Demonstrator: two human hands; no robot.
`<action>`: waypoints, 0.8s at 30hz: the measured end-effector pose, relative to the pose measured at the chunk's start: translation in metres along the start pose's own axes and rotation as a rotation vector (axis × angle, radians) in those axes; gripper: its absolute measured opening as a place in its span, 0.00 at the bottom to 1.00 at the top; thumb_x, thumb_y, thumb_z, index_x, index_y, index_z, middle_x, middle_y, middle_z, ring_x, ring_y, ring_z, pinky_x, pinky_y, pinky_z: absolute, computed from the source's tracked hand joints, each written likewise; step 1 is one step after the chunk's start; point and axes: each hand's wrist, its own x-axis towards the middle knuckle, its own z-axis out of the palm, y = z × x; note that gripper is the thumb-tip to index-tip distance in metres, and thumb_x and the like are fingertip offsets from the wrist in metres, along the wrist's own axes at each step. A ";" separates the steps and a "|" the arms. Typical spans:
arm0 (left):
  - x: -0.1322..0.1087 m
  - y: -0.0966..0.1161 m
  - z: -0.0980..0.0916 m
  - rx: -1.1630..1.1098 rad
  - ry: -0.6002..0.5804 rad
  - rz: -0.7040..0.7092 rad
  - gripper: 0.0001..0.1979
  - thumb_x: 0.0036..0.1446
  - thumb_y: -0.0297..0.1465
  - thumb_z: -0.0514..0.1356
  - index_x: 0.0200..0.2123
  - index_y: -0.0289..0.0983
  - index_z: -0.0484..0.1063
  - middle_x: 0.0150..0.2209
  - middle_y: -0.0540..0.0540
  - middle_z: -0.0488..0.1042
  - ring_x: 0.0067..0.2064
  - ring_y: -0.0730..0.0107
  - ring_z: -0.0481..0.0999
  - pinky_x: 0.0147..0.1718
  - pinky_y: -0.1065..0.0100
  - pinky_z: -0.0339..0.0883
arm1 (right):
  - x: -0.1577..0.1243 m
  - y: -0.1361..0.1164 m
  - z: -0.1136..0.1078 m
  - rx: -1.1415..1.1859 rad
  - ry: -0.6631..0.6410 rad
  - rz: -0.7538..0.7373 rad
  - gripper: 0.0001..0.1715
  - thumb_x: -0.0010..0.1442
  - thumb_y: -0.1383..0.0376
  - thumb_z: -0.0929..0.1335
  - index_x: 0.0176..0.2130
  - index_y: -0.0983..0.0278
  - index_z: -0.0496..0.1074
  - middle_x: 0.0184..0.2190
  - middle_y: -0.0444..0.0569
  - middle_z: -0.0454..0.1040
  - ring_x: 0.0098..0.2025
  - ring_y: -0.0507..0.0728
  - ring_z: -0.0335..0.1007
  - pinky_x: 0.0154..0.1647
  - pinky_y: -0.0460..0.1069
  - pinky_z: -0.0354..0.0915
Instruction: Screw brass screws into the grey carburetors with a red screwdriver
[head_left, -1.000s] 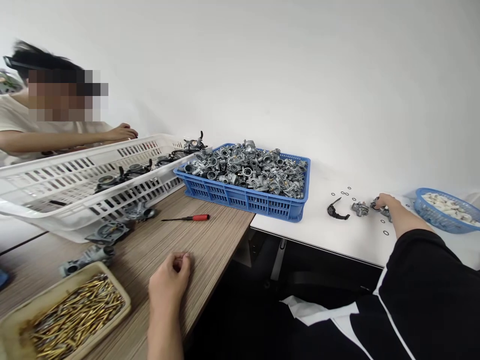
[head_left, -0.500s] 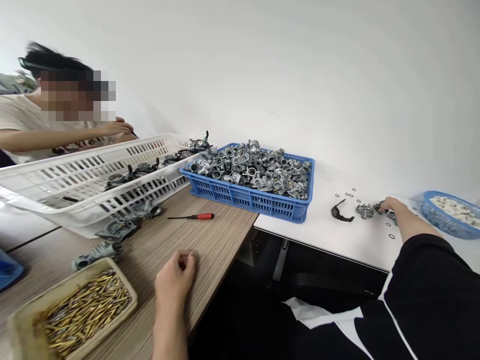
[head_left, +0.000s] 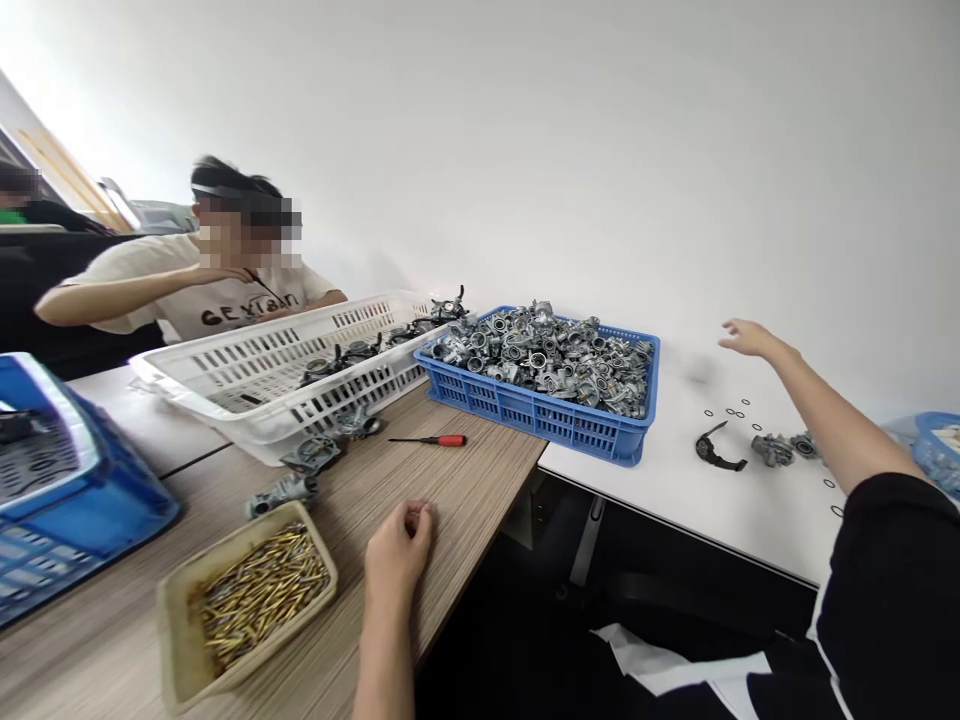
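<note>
My left hand (head_left: 400, 545) rests on the wooden table (head_left: 480, 480) near its front edge, fingers curled into a loose fist with nothing showing in them. My right hand (head_left: 746, 338) hangs in the air above the white table (head_left: 675, 490), fingers stretched out to the left and holding nothing. It is to the right of the blue crate (head_left: 540, 415), which is heaped with grey metal carburetor parts. Below and right of that hand lie two small metal parts (head_left: 784, 447), a black curved piece (head_left: 716, 450) and several black O-rings (head_left: 731, 410).
A red-handled screwdriver (head_left: 435, 440) lies on the wood. Nearby are a beige tray of brass pins (head_left: 247, 590), a white slotted basket (head_left: 285, 365) with assembled parts, a blue bin (head_left: 67, 500) at the left and a blue basket (head_left: 937, 450) at the far right. A co-worker (head_left: 187, 290) sits behind the white basket.
My right hand has let go of the small metal parts and risen up and to the left. The view has swung left, bringing in the blue bin. My left hand stays put.
</note>
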 end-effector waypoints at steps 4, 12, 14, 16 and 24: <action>0.000 -0.004 0.002 -0.037 0.030 0.013 0.11 0.58 0.40 0.55 0.30 0.41 0.71 0.22 0.50 0.72 0.28 0.64 0.73 0.31 0.68 0.61 | 0.049 -0.111 0.027 0.068 -0.149 -0.333 0.39 0.63 0.56 0.74 0.67 0.65 0.67 0.63 0.60 0.74 0.59 0.65 0.74 0.62 0.56 0.69; 0.000 -0.015 0.009 -0.096 0.086 0.071 0.14 0.58 0.43 0.53 0.28 0.41 0.69 0.23 0.49 0.72 0.28 0.64 0.73 0.31 0.67 0.61 | 0.085 -0.283 0.099 -0.003 -0.300 -0.616 0.59 0.46 0.50 0.84 0.67 0.68 0.65 0.67 0.66 0.68 0.66 0.71 0.67 0.67 0.60 0.64; 0.000 -0.015 0.010 -0.107 0.101 0.080 0.14 0.59 0.43 0.52 0.28 0.41 0.69 0.22 0.49 0.71 0.27 0.64 0.72 0.31 0.66 0.61 | 0.087 -0.301 0.109 -0.042 -0.319 -0.617 0.63 0.42 0.48 0.85 0.67 0.69 0.65 0.67 0.67 0.68 0.65 0.72 0.67 0.66 0.60 0.65; 0.001 -0.016 0.011 -0.116 0.110 0.082 0.14 0.59 0.43 0.52 0.28 0.41 0.68 0.22 0.49 0.71 0.27 0.64 0.72 0.31 0.66 0.61 | 0.087 -0.310 0.115 -0.071 -0.325 -0.616 0.65 0.39 0.47 0.85 0.66 0.68 0.65 0.66 0.66 0.69 0.64 0.72 0.69 0.64 0.60 0.67; 0.001 -0.013 0.012 -0.110 0.117 0.075 0.11 0.59 0.40 0.53 0.28 0.42 0.67 0.22 0.50 0.70 0.27 0.65 0.71 0.32 0.66 0.61 | 0.075 -0.315 0.109 -0.055 -0.295 -0.582 0.56 0.41 0.51 0.84 0.63 0.69 0.70 0.57 0.65 0.77 0.58 0.74 0.74 0.58 0.59 0.71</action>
